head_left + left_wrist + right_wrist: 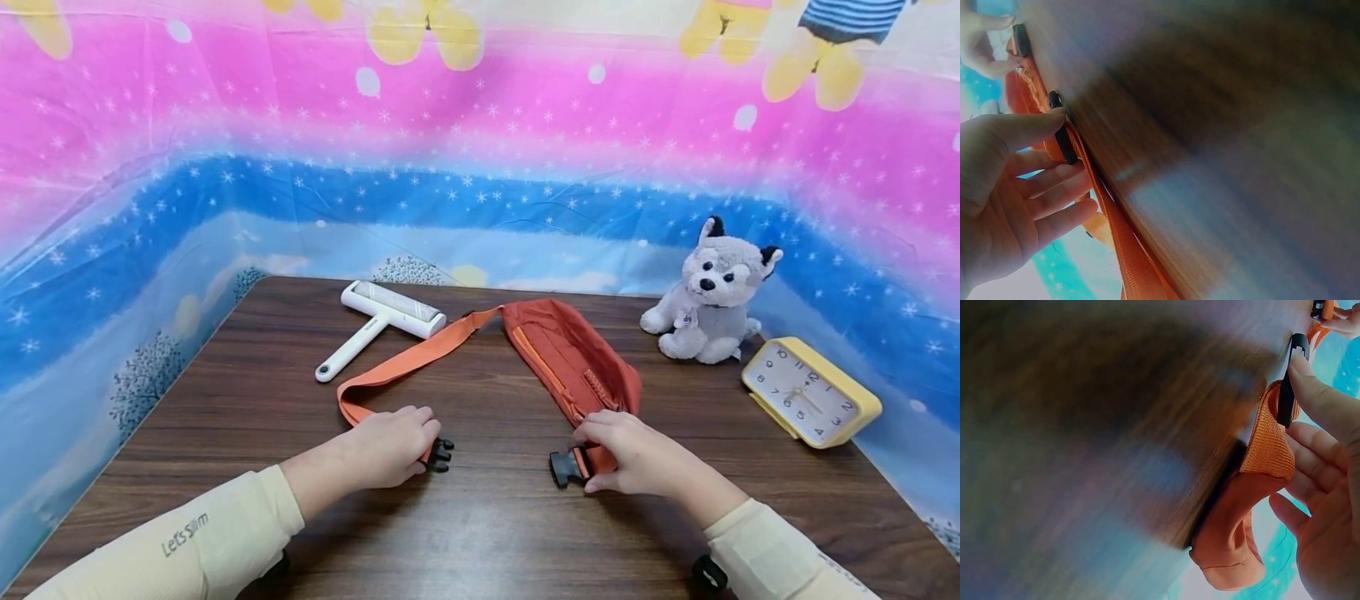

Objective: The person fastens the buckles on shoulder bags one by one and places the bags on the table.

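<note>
An orange-red waist bag (pixel 573 354) lies on the table, its orange strap (pixel 412 358) looping out to the left. My left hand (pixel 393 446) pinches the strap end at the black pronged buckle half (pixel 441 456), thumb on one side and fingers on the other. Across a gap, my right hand (pixel 626 454) pinches the black socket buckle half (pixel 567 467) on the bag's short strap. In the right wrist view the thumb presses on that buckle half (pixel 1291 381), with the webbing (pixel 1269 437) curving below it. The two buckle halves are apart and roughly face each other.
A white lint roller (pixel 382 325) lies behind the strap at the back left. At the right, a grey-and-white plush dog (pixel 708 300) sits behind a yellow alarm clock (pixel 810 392). A patterned cloth (pixel 465 192) hangs around the wooden table (pixel 480 533).
</note>
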